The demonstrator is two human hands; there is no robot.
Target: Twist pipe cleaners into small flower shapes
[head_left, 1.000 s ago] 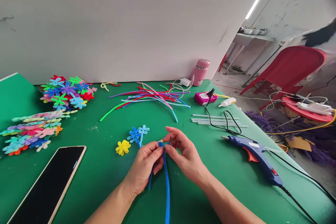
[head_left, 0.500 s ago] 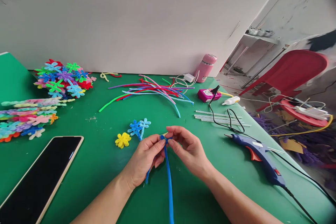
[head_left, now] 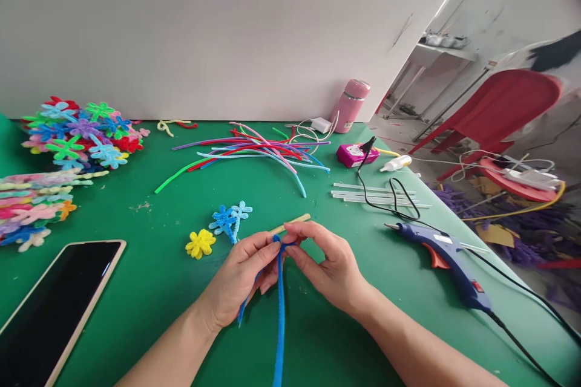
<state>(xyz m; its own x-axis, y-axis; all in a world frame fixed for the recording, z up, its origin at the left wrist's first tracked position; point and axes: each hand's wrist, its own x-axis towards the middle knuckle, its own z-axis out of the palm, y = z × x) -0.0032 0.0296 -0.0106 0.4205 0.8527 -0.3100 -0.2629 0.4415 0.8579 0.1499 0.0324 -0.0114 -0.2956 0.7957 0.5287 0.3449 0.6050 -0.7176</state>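
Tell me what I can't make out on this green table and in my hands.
Head view: near end of the blue strand, cut off by the bottom edge.
Head view: near end of the pale stick, hidden by the left hand.
Head view: nearest part of the phone, cut off by the picture's corner.
Head view: print on the pink bottle, too small.

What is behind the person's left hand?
Beyond the left hand, a blue chenille flower, a light-blue chenille flower and a pale stick show. The hand covers the flowers' stem ends and the stick's near end; anything else there is hidden.
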